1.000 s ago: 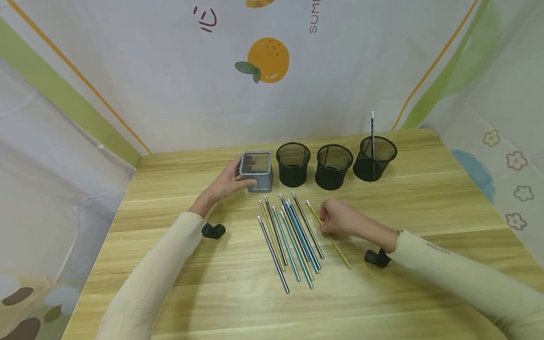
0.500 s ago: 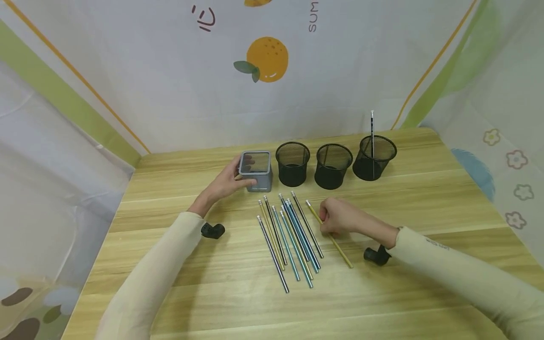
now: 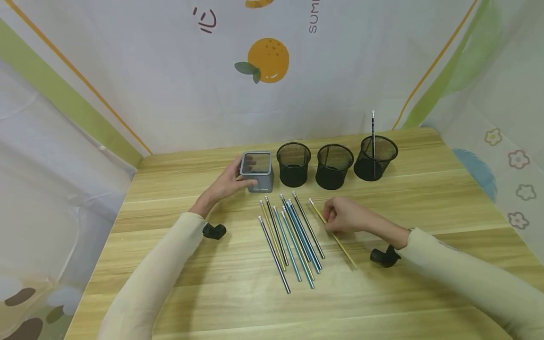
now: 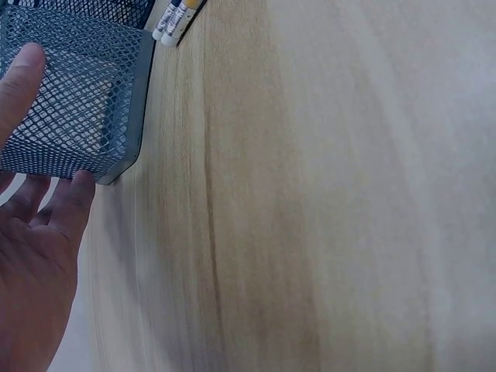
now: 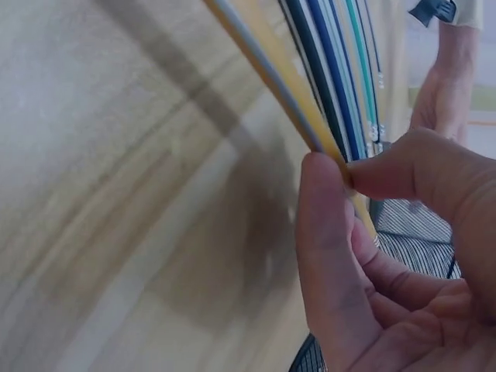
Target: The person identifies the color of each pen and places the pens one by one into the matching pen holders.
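My left hand grips the square grey mesh pen holder, thumb on the front wall and fingers around the left side and back. In the left wrist view the thumb lies across the mesh. My right hand pinches a yellow pencil between thumb and index finger near its middle. The right wrist view shows the pencil casting a separate shadow on the wood. To its left lie several loose pencils in black, blue, teal and gold, their white eraser ends pointing toward the holders.
Three round black mesh pen holders stand in a row right of the grey one: a left one, a middle one and a right one. A black pencil stands upright in the right one. A printed curtain hangs behind the table.
My right hand has shifted slightly right, and the yellow pencil has moved with it, away from the other pencils. The left hand stays on the grey pen holder.
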{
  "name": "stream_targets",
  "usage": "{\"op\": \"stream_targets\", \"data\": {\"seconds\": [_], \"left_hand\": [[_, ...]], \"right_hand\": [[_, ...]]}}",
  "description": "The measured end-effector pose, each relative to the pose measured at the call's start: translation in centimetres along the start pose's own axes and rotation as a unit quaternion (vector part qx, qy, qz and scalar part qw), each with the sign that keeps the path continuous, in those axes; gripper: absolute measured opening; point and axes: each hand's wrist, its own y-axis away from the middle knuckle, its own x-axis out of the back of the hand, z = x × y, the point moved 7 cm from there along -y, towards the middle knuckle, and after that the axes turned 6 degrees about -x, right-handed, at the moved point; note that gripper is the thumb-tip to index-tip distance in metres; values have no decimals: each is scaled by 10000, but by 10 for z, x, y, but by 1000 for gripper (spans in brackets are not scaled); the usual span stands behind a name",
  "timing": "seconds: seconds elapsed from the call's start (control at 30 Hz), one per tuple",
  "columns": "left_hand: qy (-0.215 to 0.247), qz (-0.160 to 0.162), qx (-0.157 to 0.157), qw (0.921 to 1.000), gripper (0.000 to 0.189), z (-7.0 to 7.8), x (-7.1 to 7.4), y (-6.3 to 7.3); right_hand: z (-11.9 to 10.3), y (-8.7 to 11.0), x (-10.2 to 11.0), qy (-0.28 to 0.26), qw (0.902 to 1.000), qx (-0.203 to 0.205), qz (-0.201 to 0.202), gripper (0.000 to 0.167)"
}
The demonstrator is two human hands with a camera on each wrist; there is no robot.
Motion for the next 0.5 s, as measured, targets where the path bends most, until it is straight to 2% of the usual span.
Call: {"op": "stream_targets", "data": {"seconds": [0.23,0.5], "left_hand": [[9,-32,7,10000,73,-1,0,0],[-46,-23,6,10000,73,-3,2,1]], "right_hand": [[-1,5,9,-479,9987,136,-54,12],[-4,14,16,-1151,9925,389,-144,13]]}}
